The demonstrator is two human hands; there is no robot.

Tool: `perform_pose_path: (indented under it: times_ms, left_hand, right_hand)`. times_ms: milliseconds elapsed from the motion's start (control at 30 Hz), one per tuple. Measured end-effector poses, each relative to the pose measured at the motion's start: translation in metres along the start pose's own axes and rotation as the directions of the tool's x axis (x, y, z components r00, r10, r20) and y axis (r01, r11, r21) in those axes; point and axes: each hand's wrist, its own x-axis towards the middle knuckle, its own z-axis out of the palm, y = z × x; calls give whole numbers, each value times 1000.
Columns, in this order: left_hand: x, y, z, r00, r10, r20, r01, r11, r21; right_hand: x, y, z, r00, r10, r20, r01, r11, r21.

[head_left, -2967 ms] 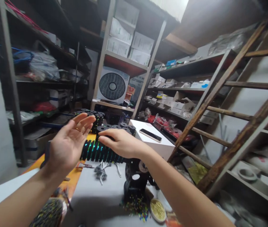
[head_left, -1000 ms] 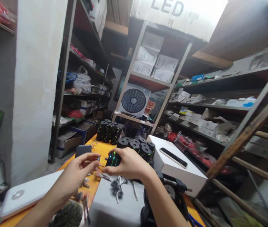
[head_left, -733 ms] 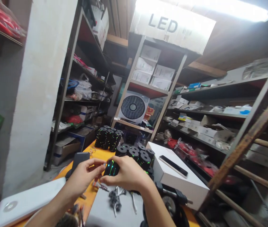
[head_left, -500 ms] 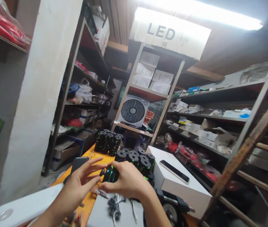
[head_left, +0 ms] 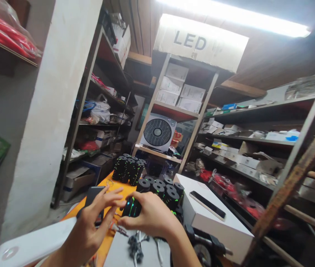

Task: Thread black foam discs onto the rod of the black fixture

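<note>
Box fan (head_left: 157, 132) on rack (head_left: 159, 153); LED-marked carton (head_left: 200, 42) above; phone (head_left: 207, 204) on white box (head_left: 214, 230); wooden ladder (head_left: 291, 189) at right.

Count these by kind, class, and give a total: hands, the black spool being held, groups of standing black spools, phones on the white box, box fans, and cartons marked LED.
Hands: 2
Held black spool: 1
Groups of standing black spools: 2
Phone: 1
Box fan: 1
LED carton: 1
Total: 8, each group counted as one

The spool (head_left: 132, 208) is black with green streaks, the tabletop (head_left: 125, 189) yellow.
</note>
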Motion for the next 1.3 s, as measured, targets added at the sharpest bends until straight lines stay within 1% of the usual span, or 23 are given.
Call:
perform_pose_path:
  times_ms: [100, 167, 200, 233, 267, 333, 367, 400, 433, 467, 533, 633, 700, 733, 800, 900, 967, 1000, 1067, 1133, 1167, 1300]
  left_hand:
    - [-3, -3, 1, 993, 109, -49, -102, 987, 123]
    - [-4, -2, 1, 987, 158, -9, -154, 971, 181]
    - [-3, -1, 0, 987, 163, 16, -163, 968, 193]
    - [-1, 2, -1, 989, 144, 29, -147, 973, 179]
    - [2, 5, -2, 995, 98, 25, -100, 984, 148]
    - [12, 10, -3, 998, -69, 11, 68, 993, 91]
    - [17, 12, -2, 988, -154, 25, 152, 985, 81]
    - [23, 12, 0, 974, -217, 57, 212, 973, 89]
    - [27, 11, 3, 959, -260, 112, 251, 964, 91]
    - [31, 9, 8, 946, -279, 166, 269, 960, 78]
    - [34, 1, 17, 934, -270, 235, 272, 962, 25]
    - [27, -15, 25, 946, -192, 263, 206, 978, -25]
    - [21, -24, 24, 943, -137, 304, 157, 987, -42]
    - [19, -26, 23, 938, -126, 324, 150, 987, -50]
    - [19, -28, 21, 927, -143, 345, 174, 983, -61]
    - [27, -23, 21, 925, -214, 313, 242, 969, -54]
    - [34, -19, 24, 926, -244, 288, 265, 964, -37]
    - [37, -17, 26, 926, -255, 279, 273, 962, -28]
    - [41, -17, 29, 923, -265, 278, 282, 959, -23]
    - [42, -20, 31, 925, -271, 268, 289, 957, -29]
    - [41, -22, 32, 926, -275, 259, 293, 956, -34]
    - [35, -23, 33, 928, -280, 247, 303, 951, -58]
  right_hand:
    - [-1, 0, -1, 1000, -18, 1, 18, 1000, 21]
    - [-1, 1, -1, 1000, -16, -2, 16, 1000, 25]
    - [-1, 1, -1, 1000, -13, -2, 13, 1000, 24]
    - [-1, 1, -1, 1000, -10, -1, 10, 1000, 23]
    - [-2, 1, 0, 1000, -8, -1, 8, 1000, 21]
    - [-2, 0, 1, 1000, -18, 3, 18, 1000, 20]
    - [-2, 0, 1, 1000, -24, 0, 24, 1000, 19]
    - [-2, 0, 1, 1000, -30, -3, 30, 999, 18]
    - [-1, 0, 0, 999, -35, -7, 35, 999, 16]
    - [-1, 0, 0, 999, -40, -9, 40, 999, 14]
    - [0, 2, 0, 999, -42, -11, 43, 999, 6]
    - [2, 2, 1, 1000, -30, 2, 30, 999, -22]
    - [2, 0, 1, 1000, -10, 15, 10, 999, -45]
    - [1, -3, 1, 1000, 4, 19, -3, 998, -58]
    - [-2, -8, -2, 1000, 27, 15, -25, 996, -86]
    - [-10, -7, -17, 999, 38, -6, -38, 993, -110]
    - [-17, 2, -29, 998, 64, -12, -65, 992, -105]
    - [-21, 9, -35, 996, 87, 0, -87, 991, -98]
    - [-27, 25, -40, 989, 136, 64, -131, 988, -77]
    - [-32, 38, -39, 976, 179, 123, -173, 983, -56]
    - [-34, 42, -36, 972, 197, 131, -192, 980, -49]
    - [-34, 45, -23, 969, 231, 87, -228, 973, -42]
